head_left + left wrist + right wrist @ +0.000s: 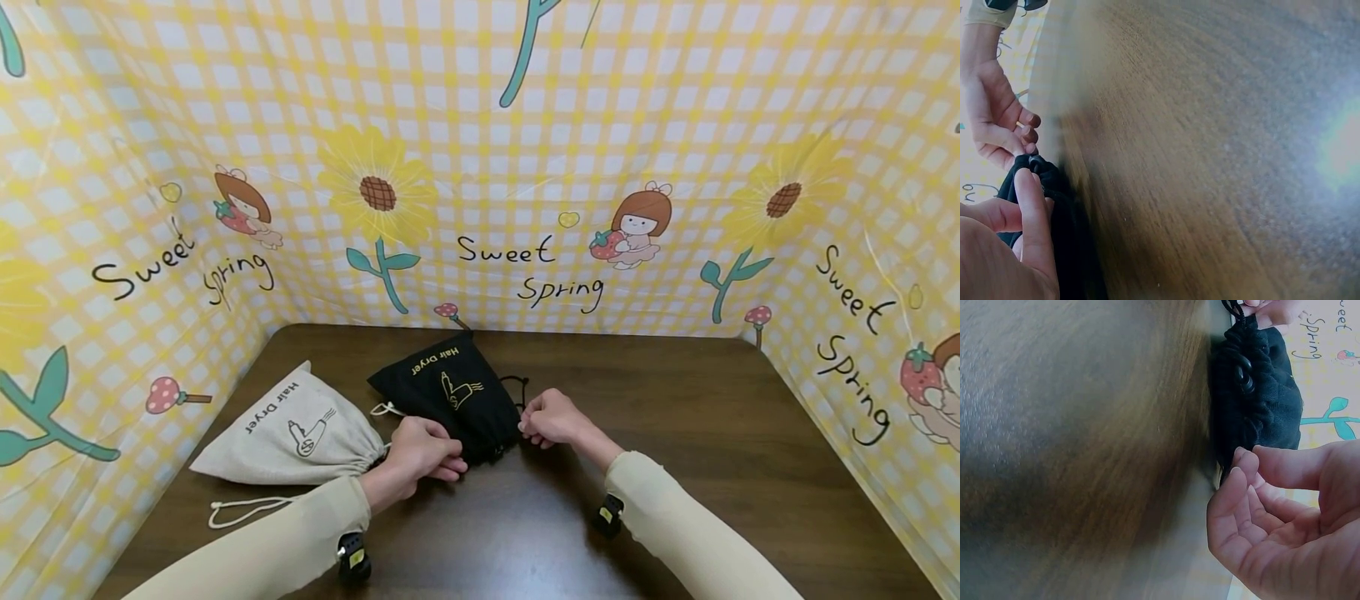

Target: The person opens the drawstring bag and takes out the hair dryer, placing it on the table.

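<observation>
A black drawstring bag (453, 392) printed "Hair Dryer" lies on the table, its gathered mouth toward me. At the left corner of that mouth, my left hand (420, 454) pinches the dark cloth between thumb and fingers. My right hand (557, 417) pinches the opposite corner with thumb and fingertips; whether it has cloth or cord there is hard to tell. A thin black cord (517, 380) loops out behind the right hand. Gathered folds of the black bag (1260, 387) show between both hands in the right wrist view.
Beside my left forearm lies a cream drawstring bag (300, 429), also printed "Hair Dryer", with its white cord (251, 507) trailing on the brown wooden table (675, 417). A yellow checked cloth (480, 167) with flowers stands around the back and sides.
</observation>
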A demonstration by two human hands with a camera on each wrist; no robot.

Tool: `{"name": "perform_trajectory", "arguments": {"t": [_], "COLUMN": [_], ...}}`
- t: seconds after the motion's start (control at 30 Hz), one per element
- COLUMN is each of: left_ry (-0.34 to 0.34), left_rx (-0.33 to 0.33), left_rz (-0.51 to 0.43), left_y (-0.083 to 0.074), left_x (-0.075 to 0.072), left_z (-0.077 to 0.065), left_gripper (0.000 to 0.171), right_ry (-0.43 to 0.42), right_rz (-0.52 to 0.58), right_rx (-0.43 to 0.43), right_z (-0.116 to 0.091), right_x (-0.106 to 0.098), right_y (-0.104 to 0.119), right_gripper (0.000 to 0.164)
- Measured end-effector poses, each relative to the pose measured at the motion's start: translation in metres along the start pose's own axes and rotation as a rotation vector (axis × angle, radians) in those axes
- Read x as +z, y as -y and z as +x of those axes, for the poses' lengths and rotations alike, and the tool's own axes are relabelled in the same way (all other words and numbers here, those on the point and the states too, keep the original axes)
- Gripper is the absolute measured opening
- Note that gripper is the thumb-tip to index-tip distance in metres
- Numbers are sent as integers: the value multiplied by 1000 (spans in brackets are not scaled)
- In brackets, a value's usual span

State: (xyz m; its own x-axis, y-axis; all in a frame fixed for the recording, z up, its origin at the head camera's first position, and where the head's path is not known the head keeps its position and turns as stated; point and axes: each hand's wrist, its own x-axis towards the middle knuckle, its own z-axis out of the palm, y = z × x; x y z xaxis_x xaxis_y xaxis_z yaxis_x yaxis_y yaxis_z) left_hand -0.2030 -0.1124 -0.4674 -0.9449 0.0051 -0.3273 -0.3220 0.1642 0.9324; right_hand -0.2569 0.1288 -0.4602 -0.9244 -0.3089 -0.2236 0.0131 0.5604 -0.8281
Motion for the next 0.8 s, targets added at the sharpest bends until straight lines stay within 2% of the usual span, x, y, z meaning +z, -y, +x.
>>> {"name": "perform_trajectory", "arguments": {"t": [0.8], "left_ry": [-3], "left_rx": [10], "left_rz": [-22], "left_y": [1], "left_x": [-3], "left_z": [-4], "left_gripper": [9], "right_ry": [-16], "right_rz": [19], "right_rx": [21], "right_z": [2], "right_x": [-4], "right_y": [-2], "right_gripper": [15]}}
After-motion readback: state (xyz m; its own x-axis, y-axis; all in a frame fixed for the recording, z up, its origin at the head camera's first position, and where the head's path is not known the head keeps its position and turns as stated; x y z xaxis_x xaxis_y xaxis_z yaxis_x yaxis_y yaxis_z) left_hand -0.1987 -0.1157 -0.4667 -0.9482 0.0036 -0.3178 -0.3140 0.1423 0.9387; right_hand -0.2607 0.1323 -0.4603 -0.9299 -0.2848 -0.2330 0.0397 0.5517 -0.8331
